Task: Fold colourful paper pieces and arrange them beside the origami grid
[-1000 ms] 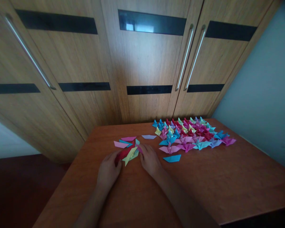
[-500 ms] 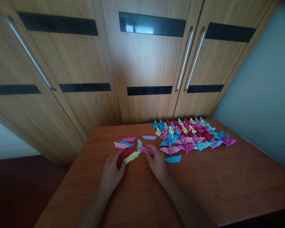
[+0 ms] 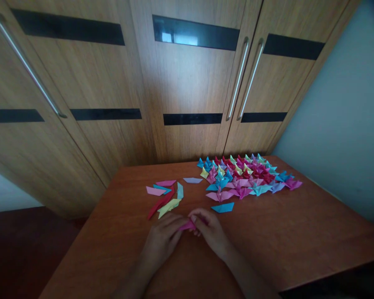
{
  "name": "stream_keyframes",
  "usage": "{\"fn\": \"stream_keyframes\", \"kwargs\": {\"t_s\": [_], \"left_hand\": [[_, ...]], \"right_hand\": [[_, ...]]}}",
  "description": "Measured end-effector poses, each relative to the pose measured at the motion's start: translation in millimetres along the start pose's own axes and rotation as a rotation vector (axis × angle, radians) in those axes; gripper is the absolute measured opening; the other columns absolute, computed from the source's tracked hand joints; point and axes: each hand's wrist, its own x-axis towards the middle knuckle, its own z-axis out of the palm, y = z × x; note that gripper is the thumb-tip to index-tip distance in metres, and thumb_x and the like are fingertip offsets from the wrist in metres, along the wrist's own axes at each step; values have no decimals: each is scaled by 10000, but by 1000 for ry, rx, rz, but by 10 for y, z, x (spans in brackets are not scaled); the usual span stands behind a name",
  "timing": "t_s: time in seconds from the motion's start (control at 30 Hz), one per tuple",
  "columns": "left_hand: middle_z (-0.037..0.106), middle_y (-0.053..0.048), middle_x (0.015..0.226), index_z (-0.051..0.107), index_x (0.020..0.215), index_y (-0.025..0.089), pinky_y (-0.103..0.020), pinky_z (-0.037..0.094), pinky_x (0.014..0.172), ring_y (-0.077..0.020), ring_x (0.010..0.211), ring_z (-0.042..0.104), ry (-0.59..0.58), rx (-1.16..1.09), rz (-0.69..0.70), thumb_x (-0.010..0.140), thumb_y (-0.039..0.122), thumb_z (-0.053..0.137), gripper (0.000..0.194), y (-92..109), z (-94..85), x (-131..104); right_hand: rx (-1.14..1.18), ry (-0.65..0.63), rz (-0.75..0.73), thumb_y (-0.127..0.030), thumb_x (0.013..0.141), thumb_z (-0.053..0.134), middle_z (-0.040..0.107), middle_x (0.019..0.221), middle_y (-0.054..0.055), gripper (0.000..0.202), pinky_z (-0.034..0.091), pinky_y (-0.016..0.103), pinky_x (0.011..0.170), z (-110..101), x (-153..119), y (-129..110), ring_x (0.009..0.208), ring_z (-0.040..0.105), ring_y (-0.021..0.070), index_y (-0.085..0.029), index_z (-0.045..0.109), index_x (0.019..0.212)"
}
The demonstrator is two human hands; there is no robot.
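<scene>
A small folded pink paper piece (image 3: 187, 225) is held between both hands, low over the middle of the table. My left hand (image 3: 165, 236) pinches its left end, and my right hand (image 3: 209, 231) has its fingers closed on the right end. Just beyond my left hand lie flat folded papers: a red one (image 3: 162, 202), a yellow one (image 3: 169, 207), a light teal one (image 3: 180, 190), a light pink one (image 3: 155, 191) and a darker pink one (image 3: 166, 183). A lilac piece (image 3: 192, 180) is farther back, and a blue one (image 3: 223, 207) lies beyond my right hand.
Several rows of colourful folded paper cranes (image 3: 241, 176) cover the back right of the brown table (image 3: 255, 245). Behind the table stands a wooden wardrobe (image 3: 187, 83) with metal handles. A pale wall (image 3: 336, 124) is at the right.
My right hand has brought the pink piece toward the near side. My left hand has left the red paper and now grips the pink piece too. The view has shifted slightly.
</scene>
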Motion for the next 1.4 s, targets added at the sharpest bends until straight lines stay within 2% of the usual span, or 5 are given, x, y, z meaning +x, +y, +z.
{"fn": "stream_keyframes", "kwargs": {"t_s": [0.3, 0.77, 0.93, 1.2, 1.4], "left_hand": [[717, -48, 810, 714, 817, 202, -299, 501, 730, -199, 782, 649, 79, -324, -420, 837, 295, 556, 185, 66, -3, 48], [655, -21, 664, 656, 704, 168, -230, 442, 615, -160, 652, 590, 7, -530, -561, 834, 369, 533, 269, -60, 83, 19], [666, -27, 725, 644, 748, 174, -247, 459, 650, -171, 696, 603, 32, -521, -585, 836, 332, 509, 226, -66, 66, 12], [679, -23, 744, 638, 749, 190, -254, 444, 673, -182, 732, 614, -37, -403, -537, 857, 329, 476, 240, 19, 30, 18], [663, -2, 740, 616, 736, 201, -246, 427, 687, -169, 736, 616, -73, -338, -514, 867, 272, 449, 223, 28, 35, 10]], "right_hand": [[61, 35, 28, -473, 740, 659, 621, 704, 10, 315, 397, 199, 469, 53, -26, -73, 583, 532, 111, -172, 637, 832], [-96, 209, 50, -502, 801, 579, 593, 618, -3, 354, 388, 207, 498, -59, -84, 3, 541, 507, 106, -158, 631, 735], [-195, 426, 99, -543, 778, 580, 543, 591, -17, 394, 355, 213, 495, -498, -278, -41, 533, 470, 110, -170, 569, 654], [-671, 557, 234, -633, 765, 494, 562, 555, 7, 487, 340, 237, 488, -1778, -485, -86, 514, 501, 142, -177, 581, 620], [-1219, 588, 349, -591, 801, 446, 632, 584, 45, 445, 347, 261, 471, -1973, -489, -84, 525, 582, 195, -222, 629, 633]]}}
